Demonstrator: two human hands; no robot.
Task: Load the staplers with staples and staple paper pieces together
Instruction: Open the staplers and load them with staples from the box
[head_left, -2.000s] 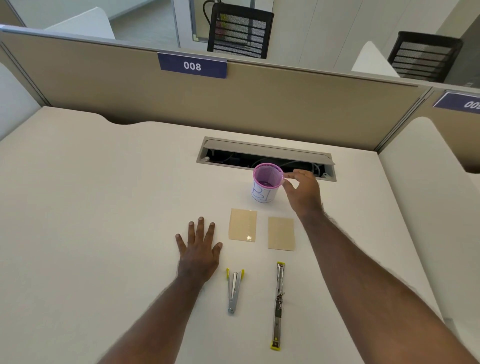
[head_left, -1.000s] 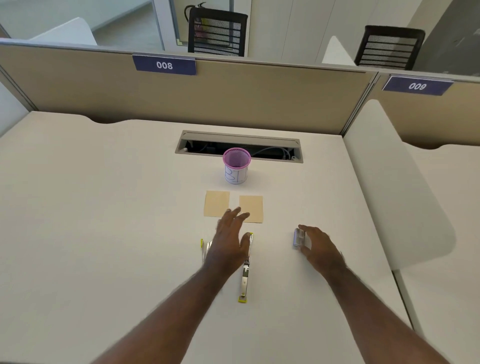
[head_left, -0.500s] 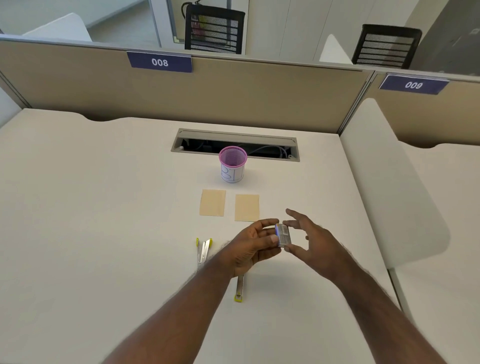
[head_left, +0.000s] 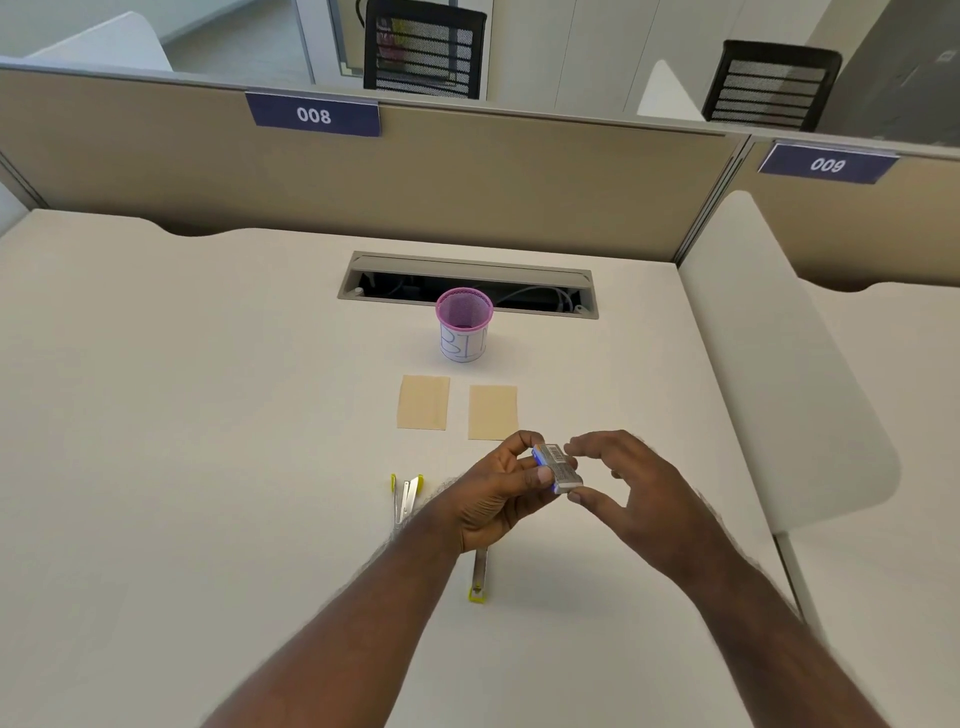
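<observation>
— Counting the items on the desk (head_left: 182, 415): what do you have?

— Two staplers, two paper pieces, one staple box, one cup. The left stapler (head_left: 406, 496) is bare metal with yellow tips, its two arms splayed in a narrow V, lying toward the near edge. The right stapler (head_left: 479, 579) is a long metal strip with a yellow end cap, mostly hidden under the left wrist.

— The paper?

— Left paper piece (head_left: 423, 402) and right paper piece (head_left: 492, 412): flat tan rectangles, side by side with a gap between them, around mid-desk. Behind them stands the cup (head_left: 464, 325), a pink mesh cylinder with a white label, just before the cable slot (head_left: 467, 283) by the far edge.

— And the hands?

— Both are raised above the desk, over the right stapler. The left hand (head_left: 498, 496) curls its fingers and thumb round the staple box (head_left: 557, 467), a small grey block with a barcode and a blue end. The right hand (head_left: 631, 491) pinches the box's other end between forefinger and thumb, its other fingers loosely bent.

— Anything else?

— One beige partition (head_left: 467, 182) along the far edge, with a blue tag reading 008 (head_left: 314, 114).
</observation>
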